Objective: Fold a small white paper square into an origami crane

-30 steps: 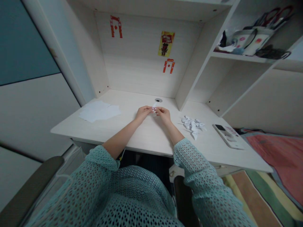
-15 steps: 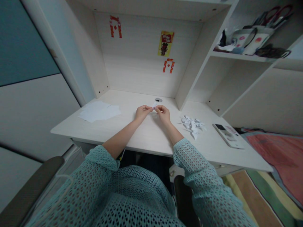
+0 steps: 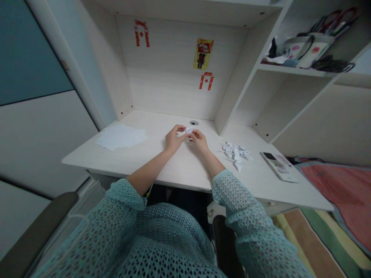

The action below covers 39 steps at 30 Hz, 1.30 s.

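Both of my hands meet over the middle of the pale wooden desk [image 3: 179,166]. My left hand [image 3: 173,138] and my right hand [image 3: 198,139] pinch a small folded piece of white paper [image 3: 189,130] between their fingertips, just above the desk top. The fingers of each hand are curled closed on the paper. A stack of flat white paper sheets [image 3: 121,136] lies to the left of my left hand. To the right of my right hand sits a pile of small folded white paper figures [image 3: 236,152].
A phone [image 3: 278,166] lies near the desk's right edge. A cable hole [image 3: 194,122] is just behind my hands. Shelves at the right hold cups with scissors [image 3: 307,48]. Red and yellow stickers [image 3: 203,53] are on the back panel. A chair armrest [image 3: 37,227] is at lower left.
My hands have shifted the small paper slightly; my left fingers have re-gripped it and the paper now points more sideways between the fingertips.
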Motion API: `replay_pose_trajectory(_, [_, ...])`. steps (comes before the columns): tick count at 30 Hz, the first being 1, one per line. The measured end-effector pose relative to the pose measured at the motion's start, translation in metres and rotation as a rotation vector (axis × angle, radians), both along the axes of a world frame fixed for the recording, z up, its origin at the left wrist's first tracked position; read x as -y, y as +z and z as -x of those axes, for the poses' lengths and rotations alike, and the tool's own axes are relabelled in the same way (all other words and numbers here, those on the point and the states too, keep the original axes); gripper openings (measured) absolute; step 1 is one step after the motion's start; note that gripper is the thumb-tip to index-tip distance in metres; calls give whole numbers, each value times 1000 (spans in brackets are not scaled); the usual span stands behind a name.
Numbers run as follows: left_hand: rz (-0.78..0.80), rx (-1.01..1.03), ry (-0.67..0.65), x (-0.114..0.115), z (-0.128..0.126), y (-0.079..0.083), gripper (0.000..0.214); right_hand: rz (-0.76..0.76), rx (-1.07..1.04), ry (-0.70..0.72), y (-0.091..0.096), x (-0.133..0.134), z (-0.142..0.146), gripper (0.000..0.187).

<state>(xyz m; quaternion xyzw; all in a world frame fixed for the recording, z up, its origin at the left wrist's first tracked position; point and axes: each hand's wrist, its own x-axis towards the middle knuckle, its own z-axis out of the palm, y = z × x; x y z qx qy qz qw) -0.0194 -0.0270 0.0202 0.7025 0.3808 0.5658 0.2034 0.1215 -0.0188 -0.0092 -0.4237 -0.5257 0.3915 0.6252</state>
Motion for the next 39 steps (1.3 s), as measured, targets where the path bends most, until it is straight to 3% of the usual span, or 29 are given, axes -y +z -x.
replay_pose_trajectory(8, [5, -79, 114, 5, 1, 4, 16, -30, -15, 28, 0, 1, 0, 28])
replay_pose_trajectory(19, [53, -33, 75, 1, 3, 1, 14, -29, 27, 6, 6, 6, 1, 32])
replay_pose_trajectory(27, [51, 37, -58, -2, 2, 0, 5, -23, 20, 4, 6, 6, 1, 33])
replay_pose_trajectory(39, [73, 95, -40, -4, 0, -1, 13, 17, -111, 62, 9, 9, 2, 37])
